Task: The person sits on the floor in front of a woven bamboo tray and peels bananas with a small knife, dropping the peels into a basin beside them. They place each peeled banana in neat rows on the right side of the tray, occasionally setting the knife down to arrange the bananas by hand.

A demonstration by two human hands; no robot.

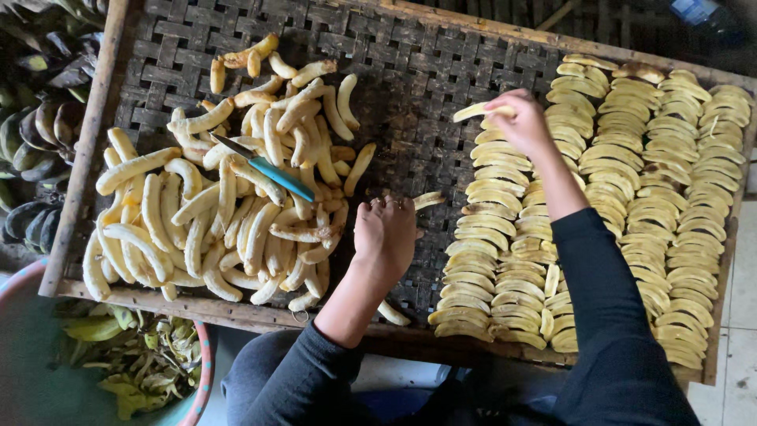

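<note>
- Banana slice (pixel 475 110), pale yellow and curved, is pinched in the fingertips of the right hand (pixel 522 122) above the top of the nearest row of laid-out slices (pixel 631 205).
- Right hand is closed on that slice; its fingertips are turned away, so the exact grip is hard to make out.
- Left hand (pixel 384 235) rests knuckles-up on the woven tray (pixel 410 71), fingers curled; a second slice (pixel 428 199) pokes out past its fingertips, and I cannot tell whether it is gripped or only touched.
- Peeled bananas (pixel 213 213) are heaped on the tray's left half, a blue-handled knife (pixel 264 167) lying on top.
- Basin of peels (pixel 138 359) below the tray is cut off by the frame edge.
- Unpeeled dark bananas (pixel 31 134) at far left are dim and partly hidden.
</note>
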